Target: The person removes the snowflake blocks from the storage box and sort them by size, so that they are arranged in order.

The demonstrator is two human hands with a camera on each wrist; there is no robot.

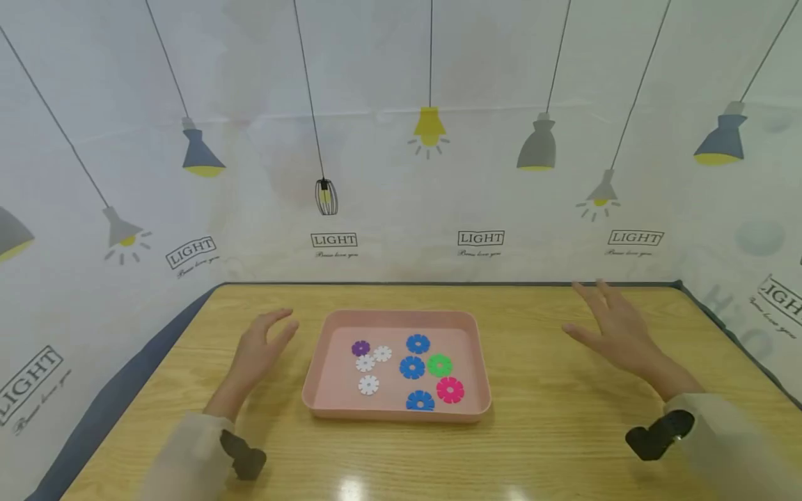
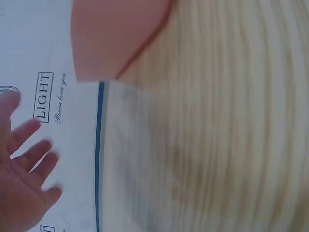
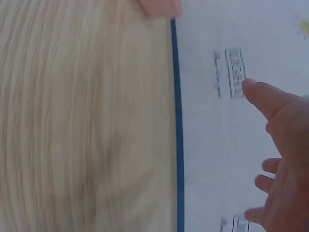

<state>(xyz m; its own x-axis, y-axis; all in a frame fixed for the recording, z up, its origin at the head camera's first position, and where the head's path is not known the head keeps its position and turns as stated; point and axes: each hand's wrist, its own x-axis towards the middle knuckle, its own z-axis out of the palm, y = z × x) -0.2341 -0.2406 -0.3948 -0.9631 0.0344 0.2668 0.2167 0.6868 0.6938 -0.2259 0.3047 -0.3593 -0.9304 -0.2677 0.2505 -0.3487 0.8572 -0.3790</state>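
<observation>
A pink tray [image 1: 395, 415] lies on the table with several notched plastic discs in it. On its left side are a small purple disc [image 1: 360, 348] and white discs [image 1: 368, 385]. Larger blue discs [image 1: 412, 367], a green disc [image 1: 440, 365] and a pink disc [image 1: 450, 390] lie on its right side. My left hand [image 1: 258, 351] hovers left of the tray, holding nothing, fingers loosely extended. Farther off to the right of the tray, my right hand [image 1: 617, 330] is raised with fingers spread and nothing in it. Both wrist views show the hands apart from the tray.
The wooden table [image 1: 532, 445] ends at a dark back edge. Behind it hangs a pale sheet [image 1: 376, 160] printed with lamps and the word LIGHT, wrapping round both sides. Each wrist carries a black strapped device [image 1: 661, 435].
</observation>
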